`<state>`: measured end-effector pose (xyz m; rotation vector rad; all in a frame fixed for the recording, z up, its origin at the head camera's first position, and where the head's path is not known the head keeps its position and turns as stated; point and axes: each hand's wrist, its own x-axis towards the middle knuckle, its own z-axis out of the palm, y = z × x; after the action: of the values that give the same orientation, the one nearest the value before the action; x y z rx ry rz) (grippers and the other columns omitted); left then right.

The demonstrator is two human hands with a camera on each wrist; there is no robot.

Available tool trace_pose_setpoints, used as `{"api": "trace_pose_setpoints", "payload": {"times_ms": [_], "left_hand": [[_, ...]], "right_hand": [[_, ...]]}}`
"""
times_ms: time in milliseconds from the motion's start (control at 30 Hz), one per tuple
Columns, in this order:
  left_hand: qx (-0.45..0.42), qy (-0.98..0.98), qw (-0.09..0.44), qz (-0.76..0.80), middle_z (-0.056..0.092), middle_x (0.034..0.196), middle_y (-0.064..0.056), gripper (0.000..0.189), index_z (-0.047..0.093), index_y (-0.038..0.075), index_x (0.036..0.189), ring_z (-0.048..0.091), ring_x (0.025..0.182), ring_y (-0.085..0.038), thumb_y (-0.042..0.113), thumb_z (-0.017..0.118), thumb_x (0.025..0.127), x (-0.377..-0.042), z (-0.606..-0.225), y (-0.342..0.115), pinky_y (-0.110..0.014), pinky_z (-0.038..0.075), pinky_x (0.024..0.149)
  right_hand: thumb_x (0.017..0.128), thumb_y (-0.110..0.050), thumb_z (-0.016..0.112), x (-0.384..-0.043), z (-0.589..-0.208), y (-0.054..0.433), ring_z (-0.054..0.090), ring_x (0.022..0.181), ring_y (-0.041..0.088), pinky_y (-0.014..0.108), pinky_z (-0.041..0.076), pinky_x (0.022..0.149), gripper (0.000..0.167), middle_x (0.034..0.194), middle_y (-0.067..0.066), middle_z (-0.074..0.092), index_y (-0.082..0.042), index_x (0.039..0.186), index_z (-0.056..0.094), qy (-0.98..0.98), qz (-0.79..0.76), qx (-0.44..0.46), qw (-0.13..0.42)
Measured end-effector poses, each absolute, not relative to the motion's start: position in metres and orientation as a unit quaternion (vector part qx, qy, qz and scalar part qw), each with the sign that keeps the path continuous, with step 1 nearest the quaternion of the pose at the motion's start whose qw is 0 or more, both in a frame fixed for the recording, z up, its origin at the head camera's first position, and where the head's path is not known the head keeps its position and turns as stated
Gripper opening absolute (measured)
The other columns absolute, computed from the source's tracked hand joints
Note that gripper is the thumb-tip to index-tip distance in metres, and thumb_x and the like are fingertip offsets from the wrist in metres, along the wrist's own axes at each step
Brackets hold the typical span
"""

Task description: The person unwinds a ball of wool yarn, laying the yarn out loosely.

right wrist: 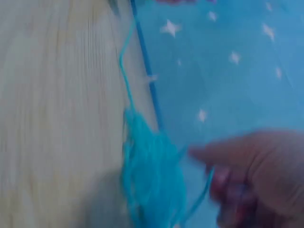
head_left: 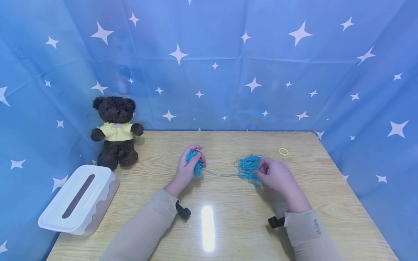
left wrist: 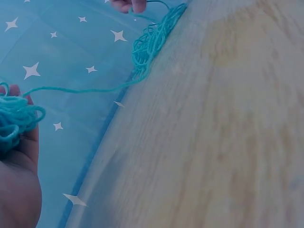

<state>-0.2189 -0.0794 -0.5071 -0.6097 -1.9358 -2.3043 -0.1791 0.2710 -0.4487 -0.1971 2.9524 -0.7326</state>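
Your left hand (head_left: pixel 185 168) grips a yarn bundle (head_left: pixel 198 169), right hand (head_left: pixel 277 175) pinches a strand (right wrist: pixel 203 194), seemingly untangling the pile (head_left: pixel 249 167); next, ease out slack

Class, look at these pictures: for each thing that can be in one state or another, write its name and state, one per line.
Yarn bundle: looped, gripped
Left hand: curled round the yarn bundle
Yarn pile: loose, unwrapped
Connecting strand: unbroken, slightly slack
Right hand: pinching yarn from the pile
Teddy bear: upright, dressed
Box: lid on
Ring: lying flat
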Motion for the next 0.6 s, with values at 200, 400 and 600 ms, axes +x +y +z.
{"api": "trace_pose_setpoints", "payload": {"times_ms": [200, 400, 600], "left_hand": [[-0.205, -0.624, 0.027, -0.754, 0.068, 0.099, -0.003, 0.025, 0.056, 0.005, 0.136, 0.071, 0.084, -0.015, 0.019, 0.047, 0.118, -0.22, -0.507, -0.078, -0.029, 0.066, 0.079], [-0.214, -0.627, 0.026, -0.748, 0.068, 0.1, -0.004, 0.027, 0.056, 0.005, 0.138, 0.071, 0.085, -0.014, 0.022, 0.047, 0.119, -0.22, -0.505, -0.078, -0.029, 0.066, 0.08], [-0.211, -0.629, 0.017, -0.748, 0.068, 0.1, -0.004, 0.028, 0.055, 0.004, 0.14, 0.071, 0.086, -0.014, 0.021, 0.047, 0.118, -0.218, -0.505, -0.081, -0.028, 0.066, 0.081]], "right_hand": [[0.102, -0.022, 0.065, -0.172, -0.433, 0.255, 0.056, 0.067, 0.026, 0.041, 0.047, 0.057, 0.023, 0.074, 0.009, 0.058, -0.006, 0.086, 0.062, 0.988, -0.124, 0.026, 0.09], [0.102, -0.018, 0.062, -0.169, -0.431, 0.251, 0.068, 0.079, 0.034, 0.048, 0.056, 0.061, 0.029, 0.105, 0.024, 0.074, 0.004, 0.119, 0.072, 0.99, -0.127, 0.032, 0.044], [0.106, -0.022, 0.068, -0.177, -0.456, 0.217, 0.069, 0.083, 0.019, 0.041, 0.06, 0.074, 0.025, 0.115, 0.011, 0.078, -0.008, 0.125, 0.075, 0.952, -0.284, -0.103, -0.051]]}}
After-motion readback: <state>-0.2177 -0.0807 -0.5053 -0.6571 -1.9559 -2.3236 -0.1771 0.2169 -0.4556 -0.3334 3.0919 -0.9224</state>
